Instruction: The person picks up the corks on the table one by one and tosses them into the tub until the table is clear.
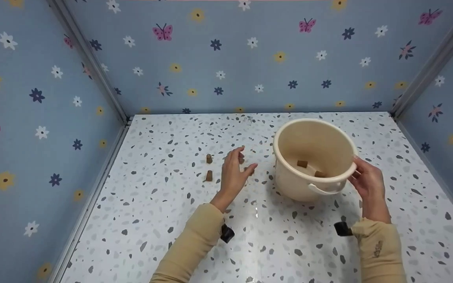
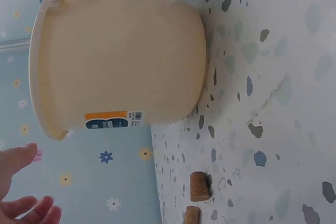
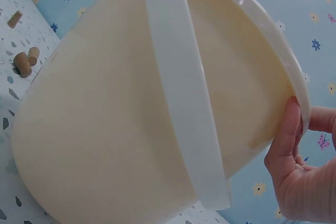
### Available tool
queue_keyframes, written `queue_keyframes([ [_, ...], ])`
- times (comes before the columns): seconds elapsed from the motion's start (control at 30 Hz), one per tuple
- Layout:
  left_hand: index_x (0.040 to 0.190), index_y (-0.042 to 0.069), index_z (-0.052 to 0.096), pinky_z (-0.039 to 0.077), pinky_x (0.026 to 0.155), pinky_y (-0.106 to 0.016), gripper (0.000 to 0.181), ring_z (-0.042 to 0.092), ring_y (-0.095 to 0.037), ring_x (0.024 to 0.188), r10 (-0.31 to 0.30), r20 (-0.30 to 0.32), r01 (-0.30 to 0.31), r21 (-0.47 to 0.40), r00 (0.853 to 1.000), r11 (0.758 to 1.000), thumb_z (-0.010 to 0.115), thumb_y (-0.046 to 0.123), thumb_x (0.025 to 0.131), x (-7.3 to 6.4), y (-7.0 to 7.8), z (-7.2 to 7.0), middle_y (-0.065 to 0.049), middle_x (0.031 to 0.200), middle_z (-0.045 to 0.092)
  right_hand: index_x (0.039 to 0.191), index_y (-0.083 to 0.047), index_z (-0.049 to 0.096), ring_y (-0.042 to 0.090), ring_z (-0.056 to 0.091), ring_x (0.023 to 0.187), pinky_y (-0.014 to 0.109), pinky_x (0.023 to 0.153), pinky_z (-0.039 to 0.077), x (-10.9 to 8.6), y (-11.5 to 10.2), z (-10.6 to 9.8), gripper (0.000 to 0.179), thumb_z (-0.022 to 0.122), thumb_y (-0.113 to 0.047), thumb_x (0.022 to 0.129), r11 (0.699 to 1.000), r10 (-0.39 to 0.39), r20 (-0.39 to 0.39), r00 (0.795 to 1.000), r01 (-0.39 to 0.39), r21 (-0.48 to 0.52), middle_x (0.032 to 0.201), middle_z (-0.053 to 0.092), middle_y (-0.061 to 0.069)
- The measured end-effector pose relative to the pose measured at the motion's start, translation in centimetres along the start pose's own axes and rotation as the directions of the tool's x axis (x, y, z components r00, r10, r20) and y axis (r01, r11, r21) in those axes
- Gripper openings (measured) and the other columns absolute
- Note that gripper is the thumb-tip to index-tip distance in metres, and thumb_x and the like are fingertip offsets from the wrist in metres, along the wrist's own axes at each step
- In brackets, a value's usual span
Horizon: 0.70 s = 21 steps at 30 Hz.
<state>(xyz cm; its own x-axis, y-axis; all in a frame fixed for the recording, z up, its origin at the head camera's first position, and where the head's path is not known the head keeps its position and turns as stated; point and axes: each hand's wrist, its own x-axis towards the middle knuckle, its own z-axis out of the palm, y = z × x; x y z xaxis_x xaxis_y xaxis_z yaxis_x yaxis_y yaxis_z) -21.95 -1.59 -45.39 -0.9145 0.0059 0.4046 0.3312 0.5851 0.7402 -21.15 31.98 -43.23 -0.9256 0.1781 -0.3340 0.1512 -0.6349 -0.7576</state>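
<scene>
A cream plastic bucket (image 1: 295,181) stands on the right of the table, tilted a little, its white handle (image 1: 324,191) hanging at the front. My right hand (image 1: 369,180) grips the bucket's rim, with fingers and thumb on either side of it in the right wrist view. Inside on the bottom lie a brown cork (image 1: 302,163) and a second cork (image 1: 319,173). Left of the bucket my left hand (image 1: 233,173) is over the table, fingers apart and holding nothing. It partly hides a cork (image 1: 251,170). Two corks stand left of it, a far one (image 1: 209,158) and a near one (image 1: 209,175).
The white speckled table (image 1: 163,220) is bounded by a blue flowered back wall (image 1: 234,59) and side walls. An orange and blue label (image 2: 113,120) is on the bucket's side. Black wrist cameras sit at both sleeves, the left one (image 1: 227,233) close over the table.
</scene>
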Motion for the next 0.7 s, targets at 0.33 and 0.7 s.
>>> queue_keyframes([
  [0.33,0.112,0.001,0.049,0.04,0.077,-0.033,0.044,0.05,-0.023,0.087,-0.039,-0.056,0.037,-0.034,0.998,0.999,0.07,0.018,0.077,-1.0,-3.6,-0.4,-0.009,0.095,0.052,0.076,-0.002,0.068,0.019,0.06,0.068,0.029,0.064,0.05,0.0,-0.1,0.0,0.007,0.063,-0.005,0.081,1.0,0.007,-0.001,1.0,-0.007,0.004,0.072,0.062,0.008],
  [0.7,0.097,0.001,0.058,0.041,0.073,-0.034,0.034,0.051,-0.028,0.08,-0.073,-0.208,0.063,-0.053,0.975,0.997,0.075,0.011,0.069,-1.8,-7.6,-0.4,-0.014,0.085,0.054,0.077,-0.002,0.067,0.018,0.06,0.067,0.029,0.061,0.05,0.0,0.1,-0.1,0.007,0.063,-0.006,0.081,1.0,-0.02,0.005,1.0,0.02,-0.01,0.071,0.062,0.008],
])
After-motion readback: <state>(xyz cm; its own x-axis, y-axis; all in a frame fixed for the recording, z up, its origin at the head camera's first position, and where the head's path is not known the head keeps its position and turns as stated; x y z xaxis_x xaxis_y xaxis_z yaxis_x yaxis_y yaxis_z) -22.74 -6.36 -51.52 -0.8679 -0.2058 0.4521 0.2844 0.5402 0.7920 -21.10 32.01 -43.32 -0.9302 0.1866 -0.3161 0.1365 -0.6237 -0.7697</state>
